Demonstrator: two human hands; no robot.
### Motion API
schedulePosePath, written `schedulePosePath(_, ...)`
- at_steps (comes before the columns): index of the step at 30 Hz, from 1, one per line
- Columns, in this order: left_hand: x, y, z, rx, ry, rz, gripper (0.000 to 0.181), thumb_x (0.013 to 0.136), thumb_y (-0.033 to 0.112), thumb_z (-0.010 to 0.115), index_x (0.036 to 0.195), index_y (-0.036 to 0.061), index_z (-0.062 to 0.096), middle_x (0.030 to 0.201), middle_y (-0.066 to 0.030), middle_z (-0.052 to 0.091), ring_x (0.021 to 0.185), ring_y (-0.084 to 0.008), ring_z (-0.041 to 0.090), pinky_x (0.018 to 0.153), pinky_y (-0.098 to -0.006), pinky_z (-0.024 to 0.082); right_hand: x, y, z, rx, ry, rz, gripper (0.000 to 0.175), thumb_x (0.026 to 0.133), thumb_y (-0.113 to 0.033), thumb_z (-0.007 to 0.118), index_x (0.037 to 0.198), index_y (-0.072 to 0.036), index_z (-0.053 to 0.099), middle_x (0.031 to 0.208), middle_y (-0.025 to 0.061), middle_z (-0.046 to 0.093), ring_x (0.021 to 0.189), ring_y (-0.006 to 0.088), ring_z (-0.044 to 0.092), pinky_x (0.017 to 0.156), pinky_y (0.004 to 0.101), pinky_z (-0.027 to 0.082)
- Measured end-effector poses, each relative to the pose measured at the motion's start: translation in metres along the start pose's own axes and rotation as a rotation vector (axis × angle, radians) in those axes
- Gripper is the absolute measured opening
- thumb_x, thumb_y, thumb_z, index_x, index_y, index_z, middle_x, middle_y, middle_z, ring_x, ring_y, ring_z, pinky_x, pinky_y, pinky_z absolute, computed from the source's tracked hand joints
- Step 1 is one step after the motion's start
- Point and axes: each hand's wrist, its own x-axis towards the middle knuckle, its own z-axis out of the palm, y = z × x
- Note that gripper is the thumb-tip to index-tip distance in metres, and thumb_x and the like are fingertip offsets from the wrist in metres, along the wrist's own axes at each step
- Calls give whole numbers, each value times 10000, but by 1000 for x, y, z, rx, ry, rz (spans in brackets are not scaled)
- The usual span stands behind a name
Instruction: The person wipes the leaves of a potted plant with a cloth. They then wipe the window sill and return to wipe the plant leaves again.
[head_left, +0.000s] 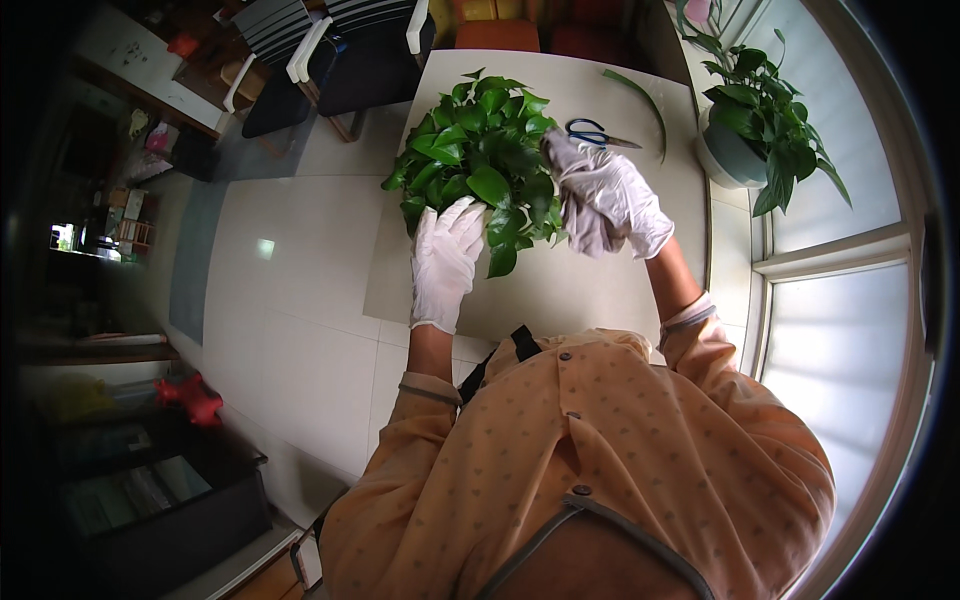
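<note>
A bushy green pothos plant (480, 150) with glossy leaves stands on a pale table (600, 300); its foliage hides any pot. My left hand (446, 259), in a white glove, is at the near side of the plant, its fingertips among the lower leaves. Whether those fingers grip a leaf or stem is hidden. On the plant's right side, my gloved right hand (619, 199) holds a crumpled greyish cloth (589, 214) against or close to the leaves. Just beyond that hand lies a pair of scissors (600, 135) with dark blue handles.
A long cut green leaf (645, 105) lies near the table's far right corner. To the right, another potted plant (757, 120) stands on the sill by the window (832, 315). Chairs with white armrests (367, 67) are at the far left, beside an orange seat (496, 35).
</note>
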Motion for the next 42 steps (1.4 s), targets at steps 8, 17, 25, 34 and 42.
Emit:
schedulePosePath(8,15,-16,23,375,38,86,633,1029,450,266,1400,-50,382,1423,-185,446,1312,-266,427,1112,-355,300,16,14,-11,379,-42,183,144,800,-121,711,857,4,667,709,26,626,613,96,555,578,277,466)
schedulePosePath(17,42,-22,35,849,-82,158,485,990,333,389,1305,-23,485,1309,-152,539,1182,-266,524,1025,-326,386,8,22,-10,334,-52,208,195,795,-148,711,849,32,661,722,42,632,629,118,575,599,294,484)
schedulePosePath(25,62,-29,41,995,-261,-15,430,920,243,456,1286,28,384,1217,-214,495,1101,-332,523,899,-479,460,2,0,-15,202,-89,167,246,791,-221,695,819,21,662,680,49,625,589,122,558,586,313,468)
schedulePosePath(34,39,-51,91,401,256,-131,357,976,445,478,1057,123,609,961,-63,600,837,-141,558,766,-268,451,2,27,15,-657,-282,28,382,914,-277,488,1226,-78,586,1066,188,654,946,340,636,810,398,500)
schedulePosePath(42,50,-48,61,343,22,115,536,1004,406,419,1329,-19,452,1299,-172,551,1173,-270,540,1021,-399,391,-26,93,-10,-310,-225,61,287,794,-232,648,1014,-53,690,917,180,676,838,361,623,782,402,499)
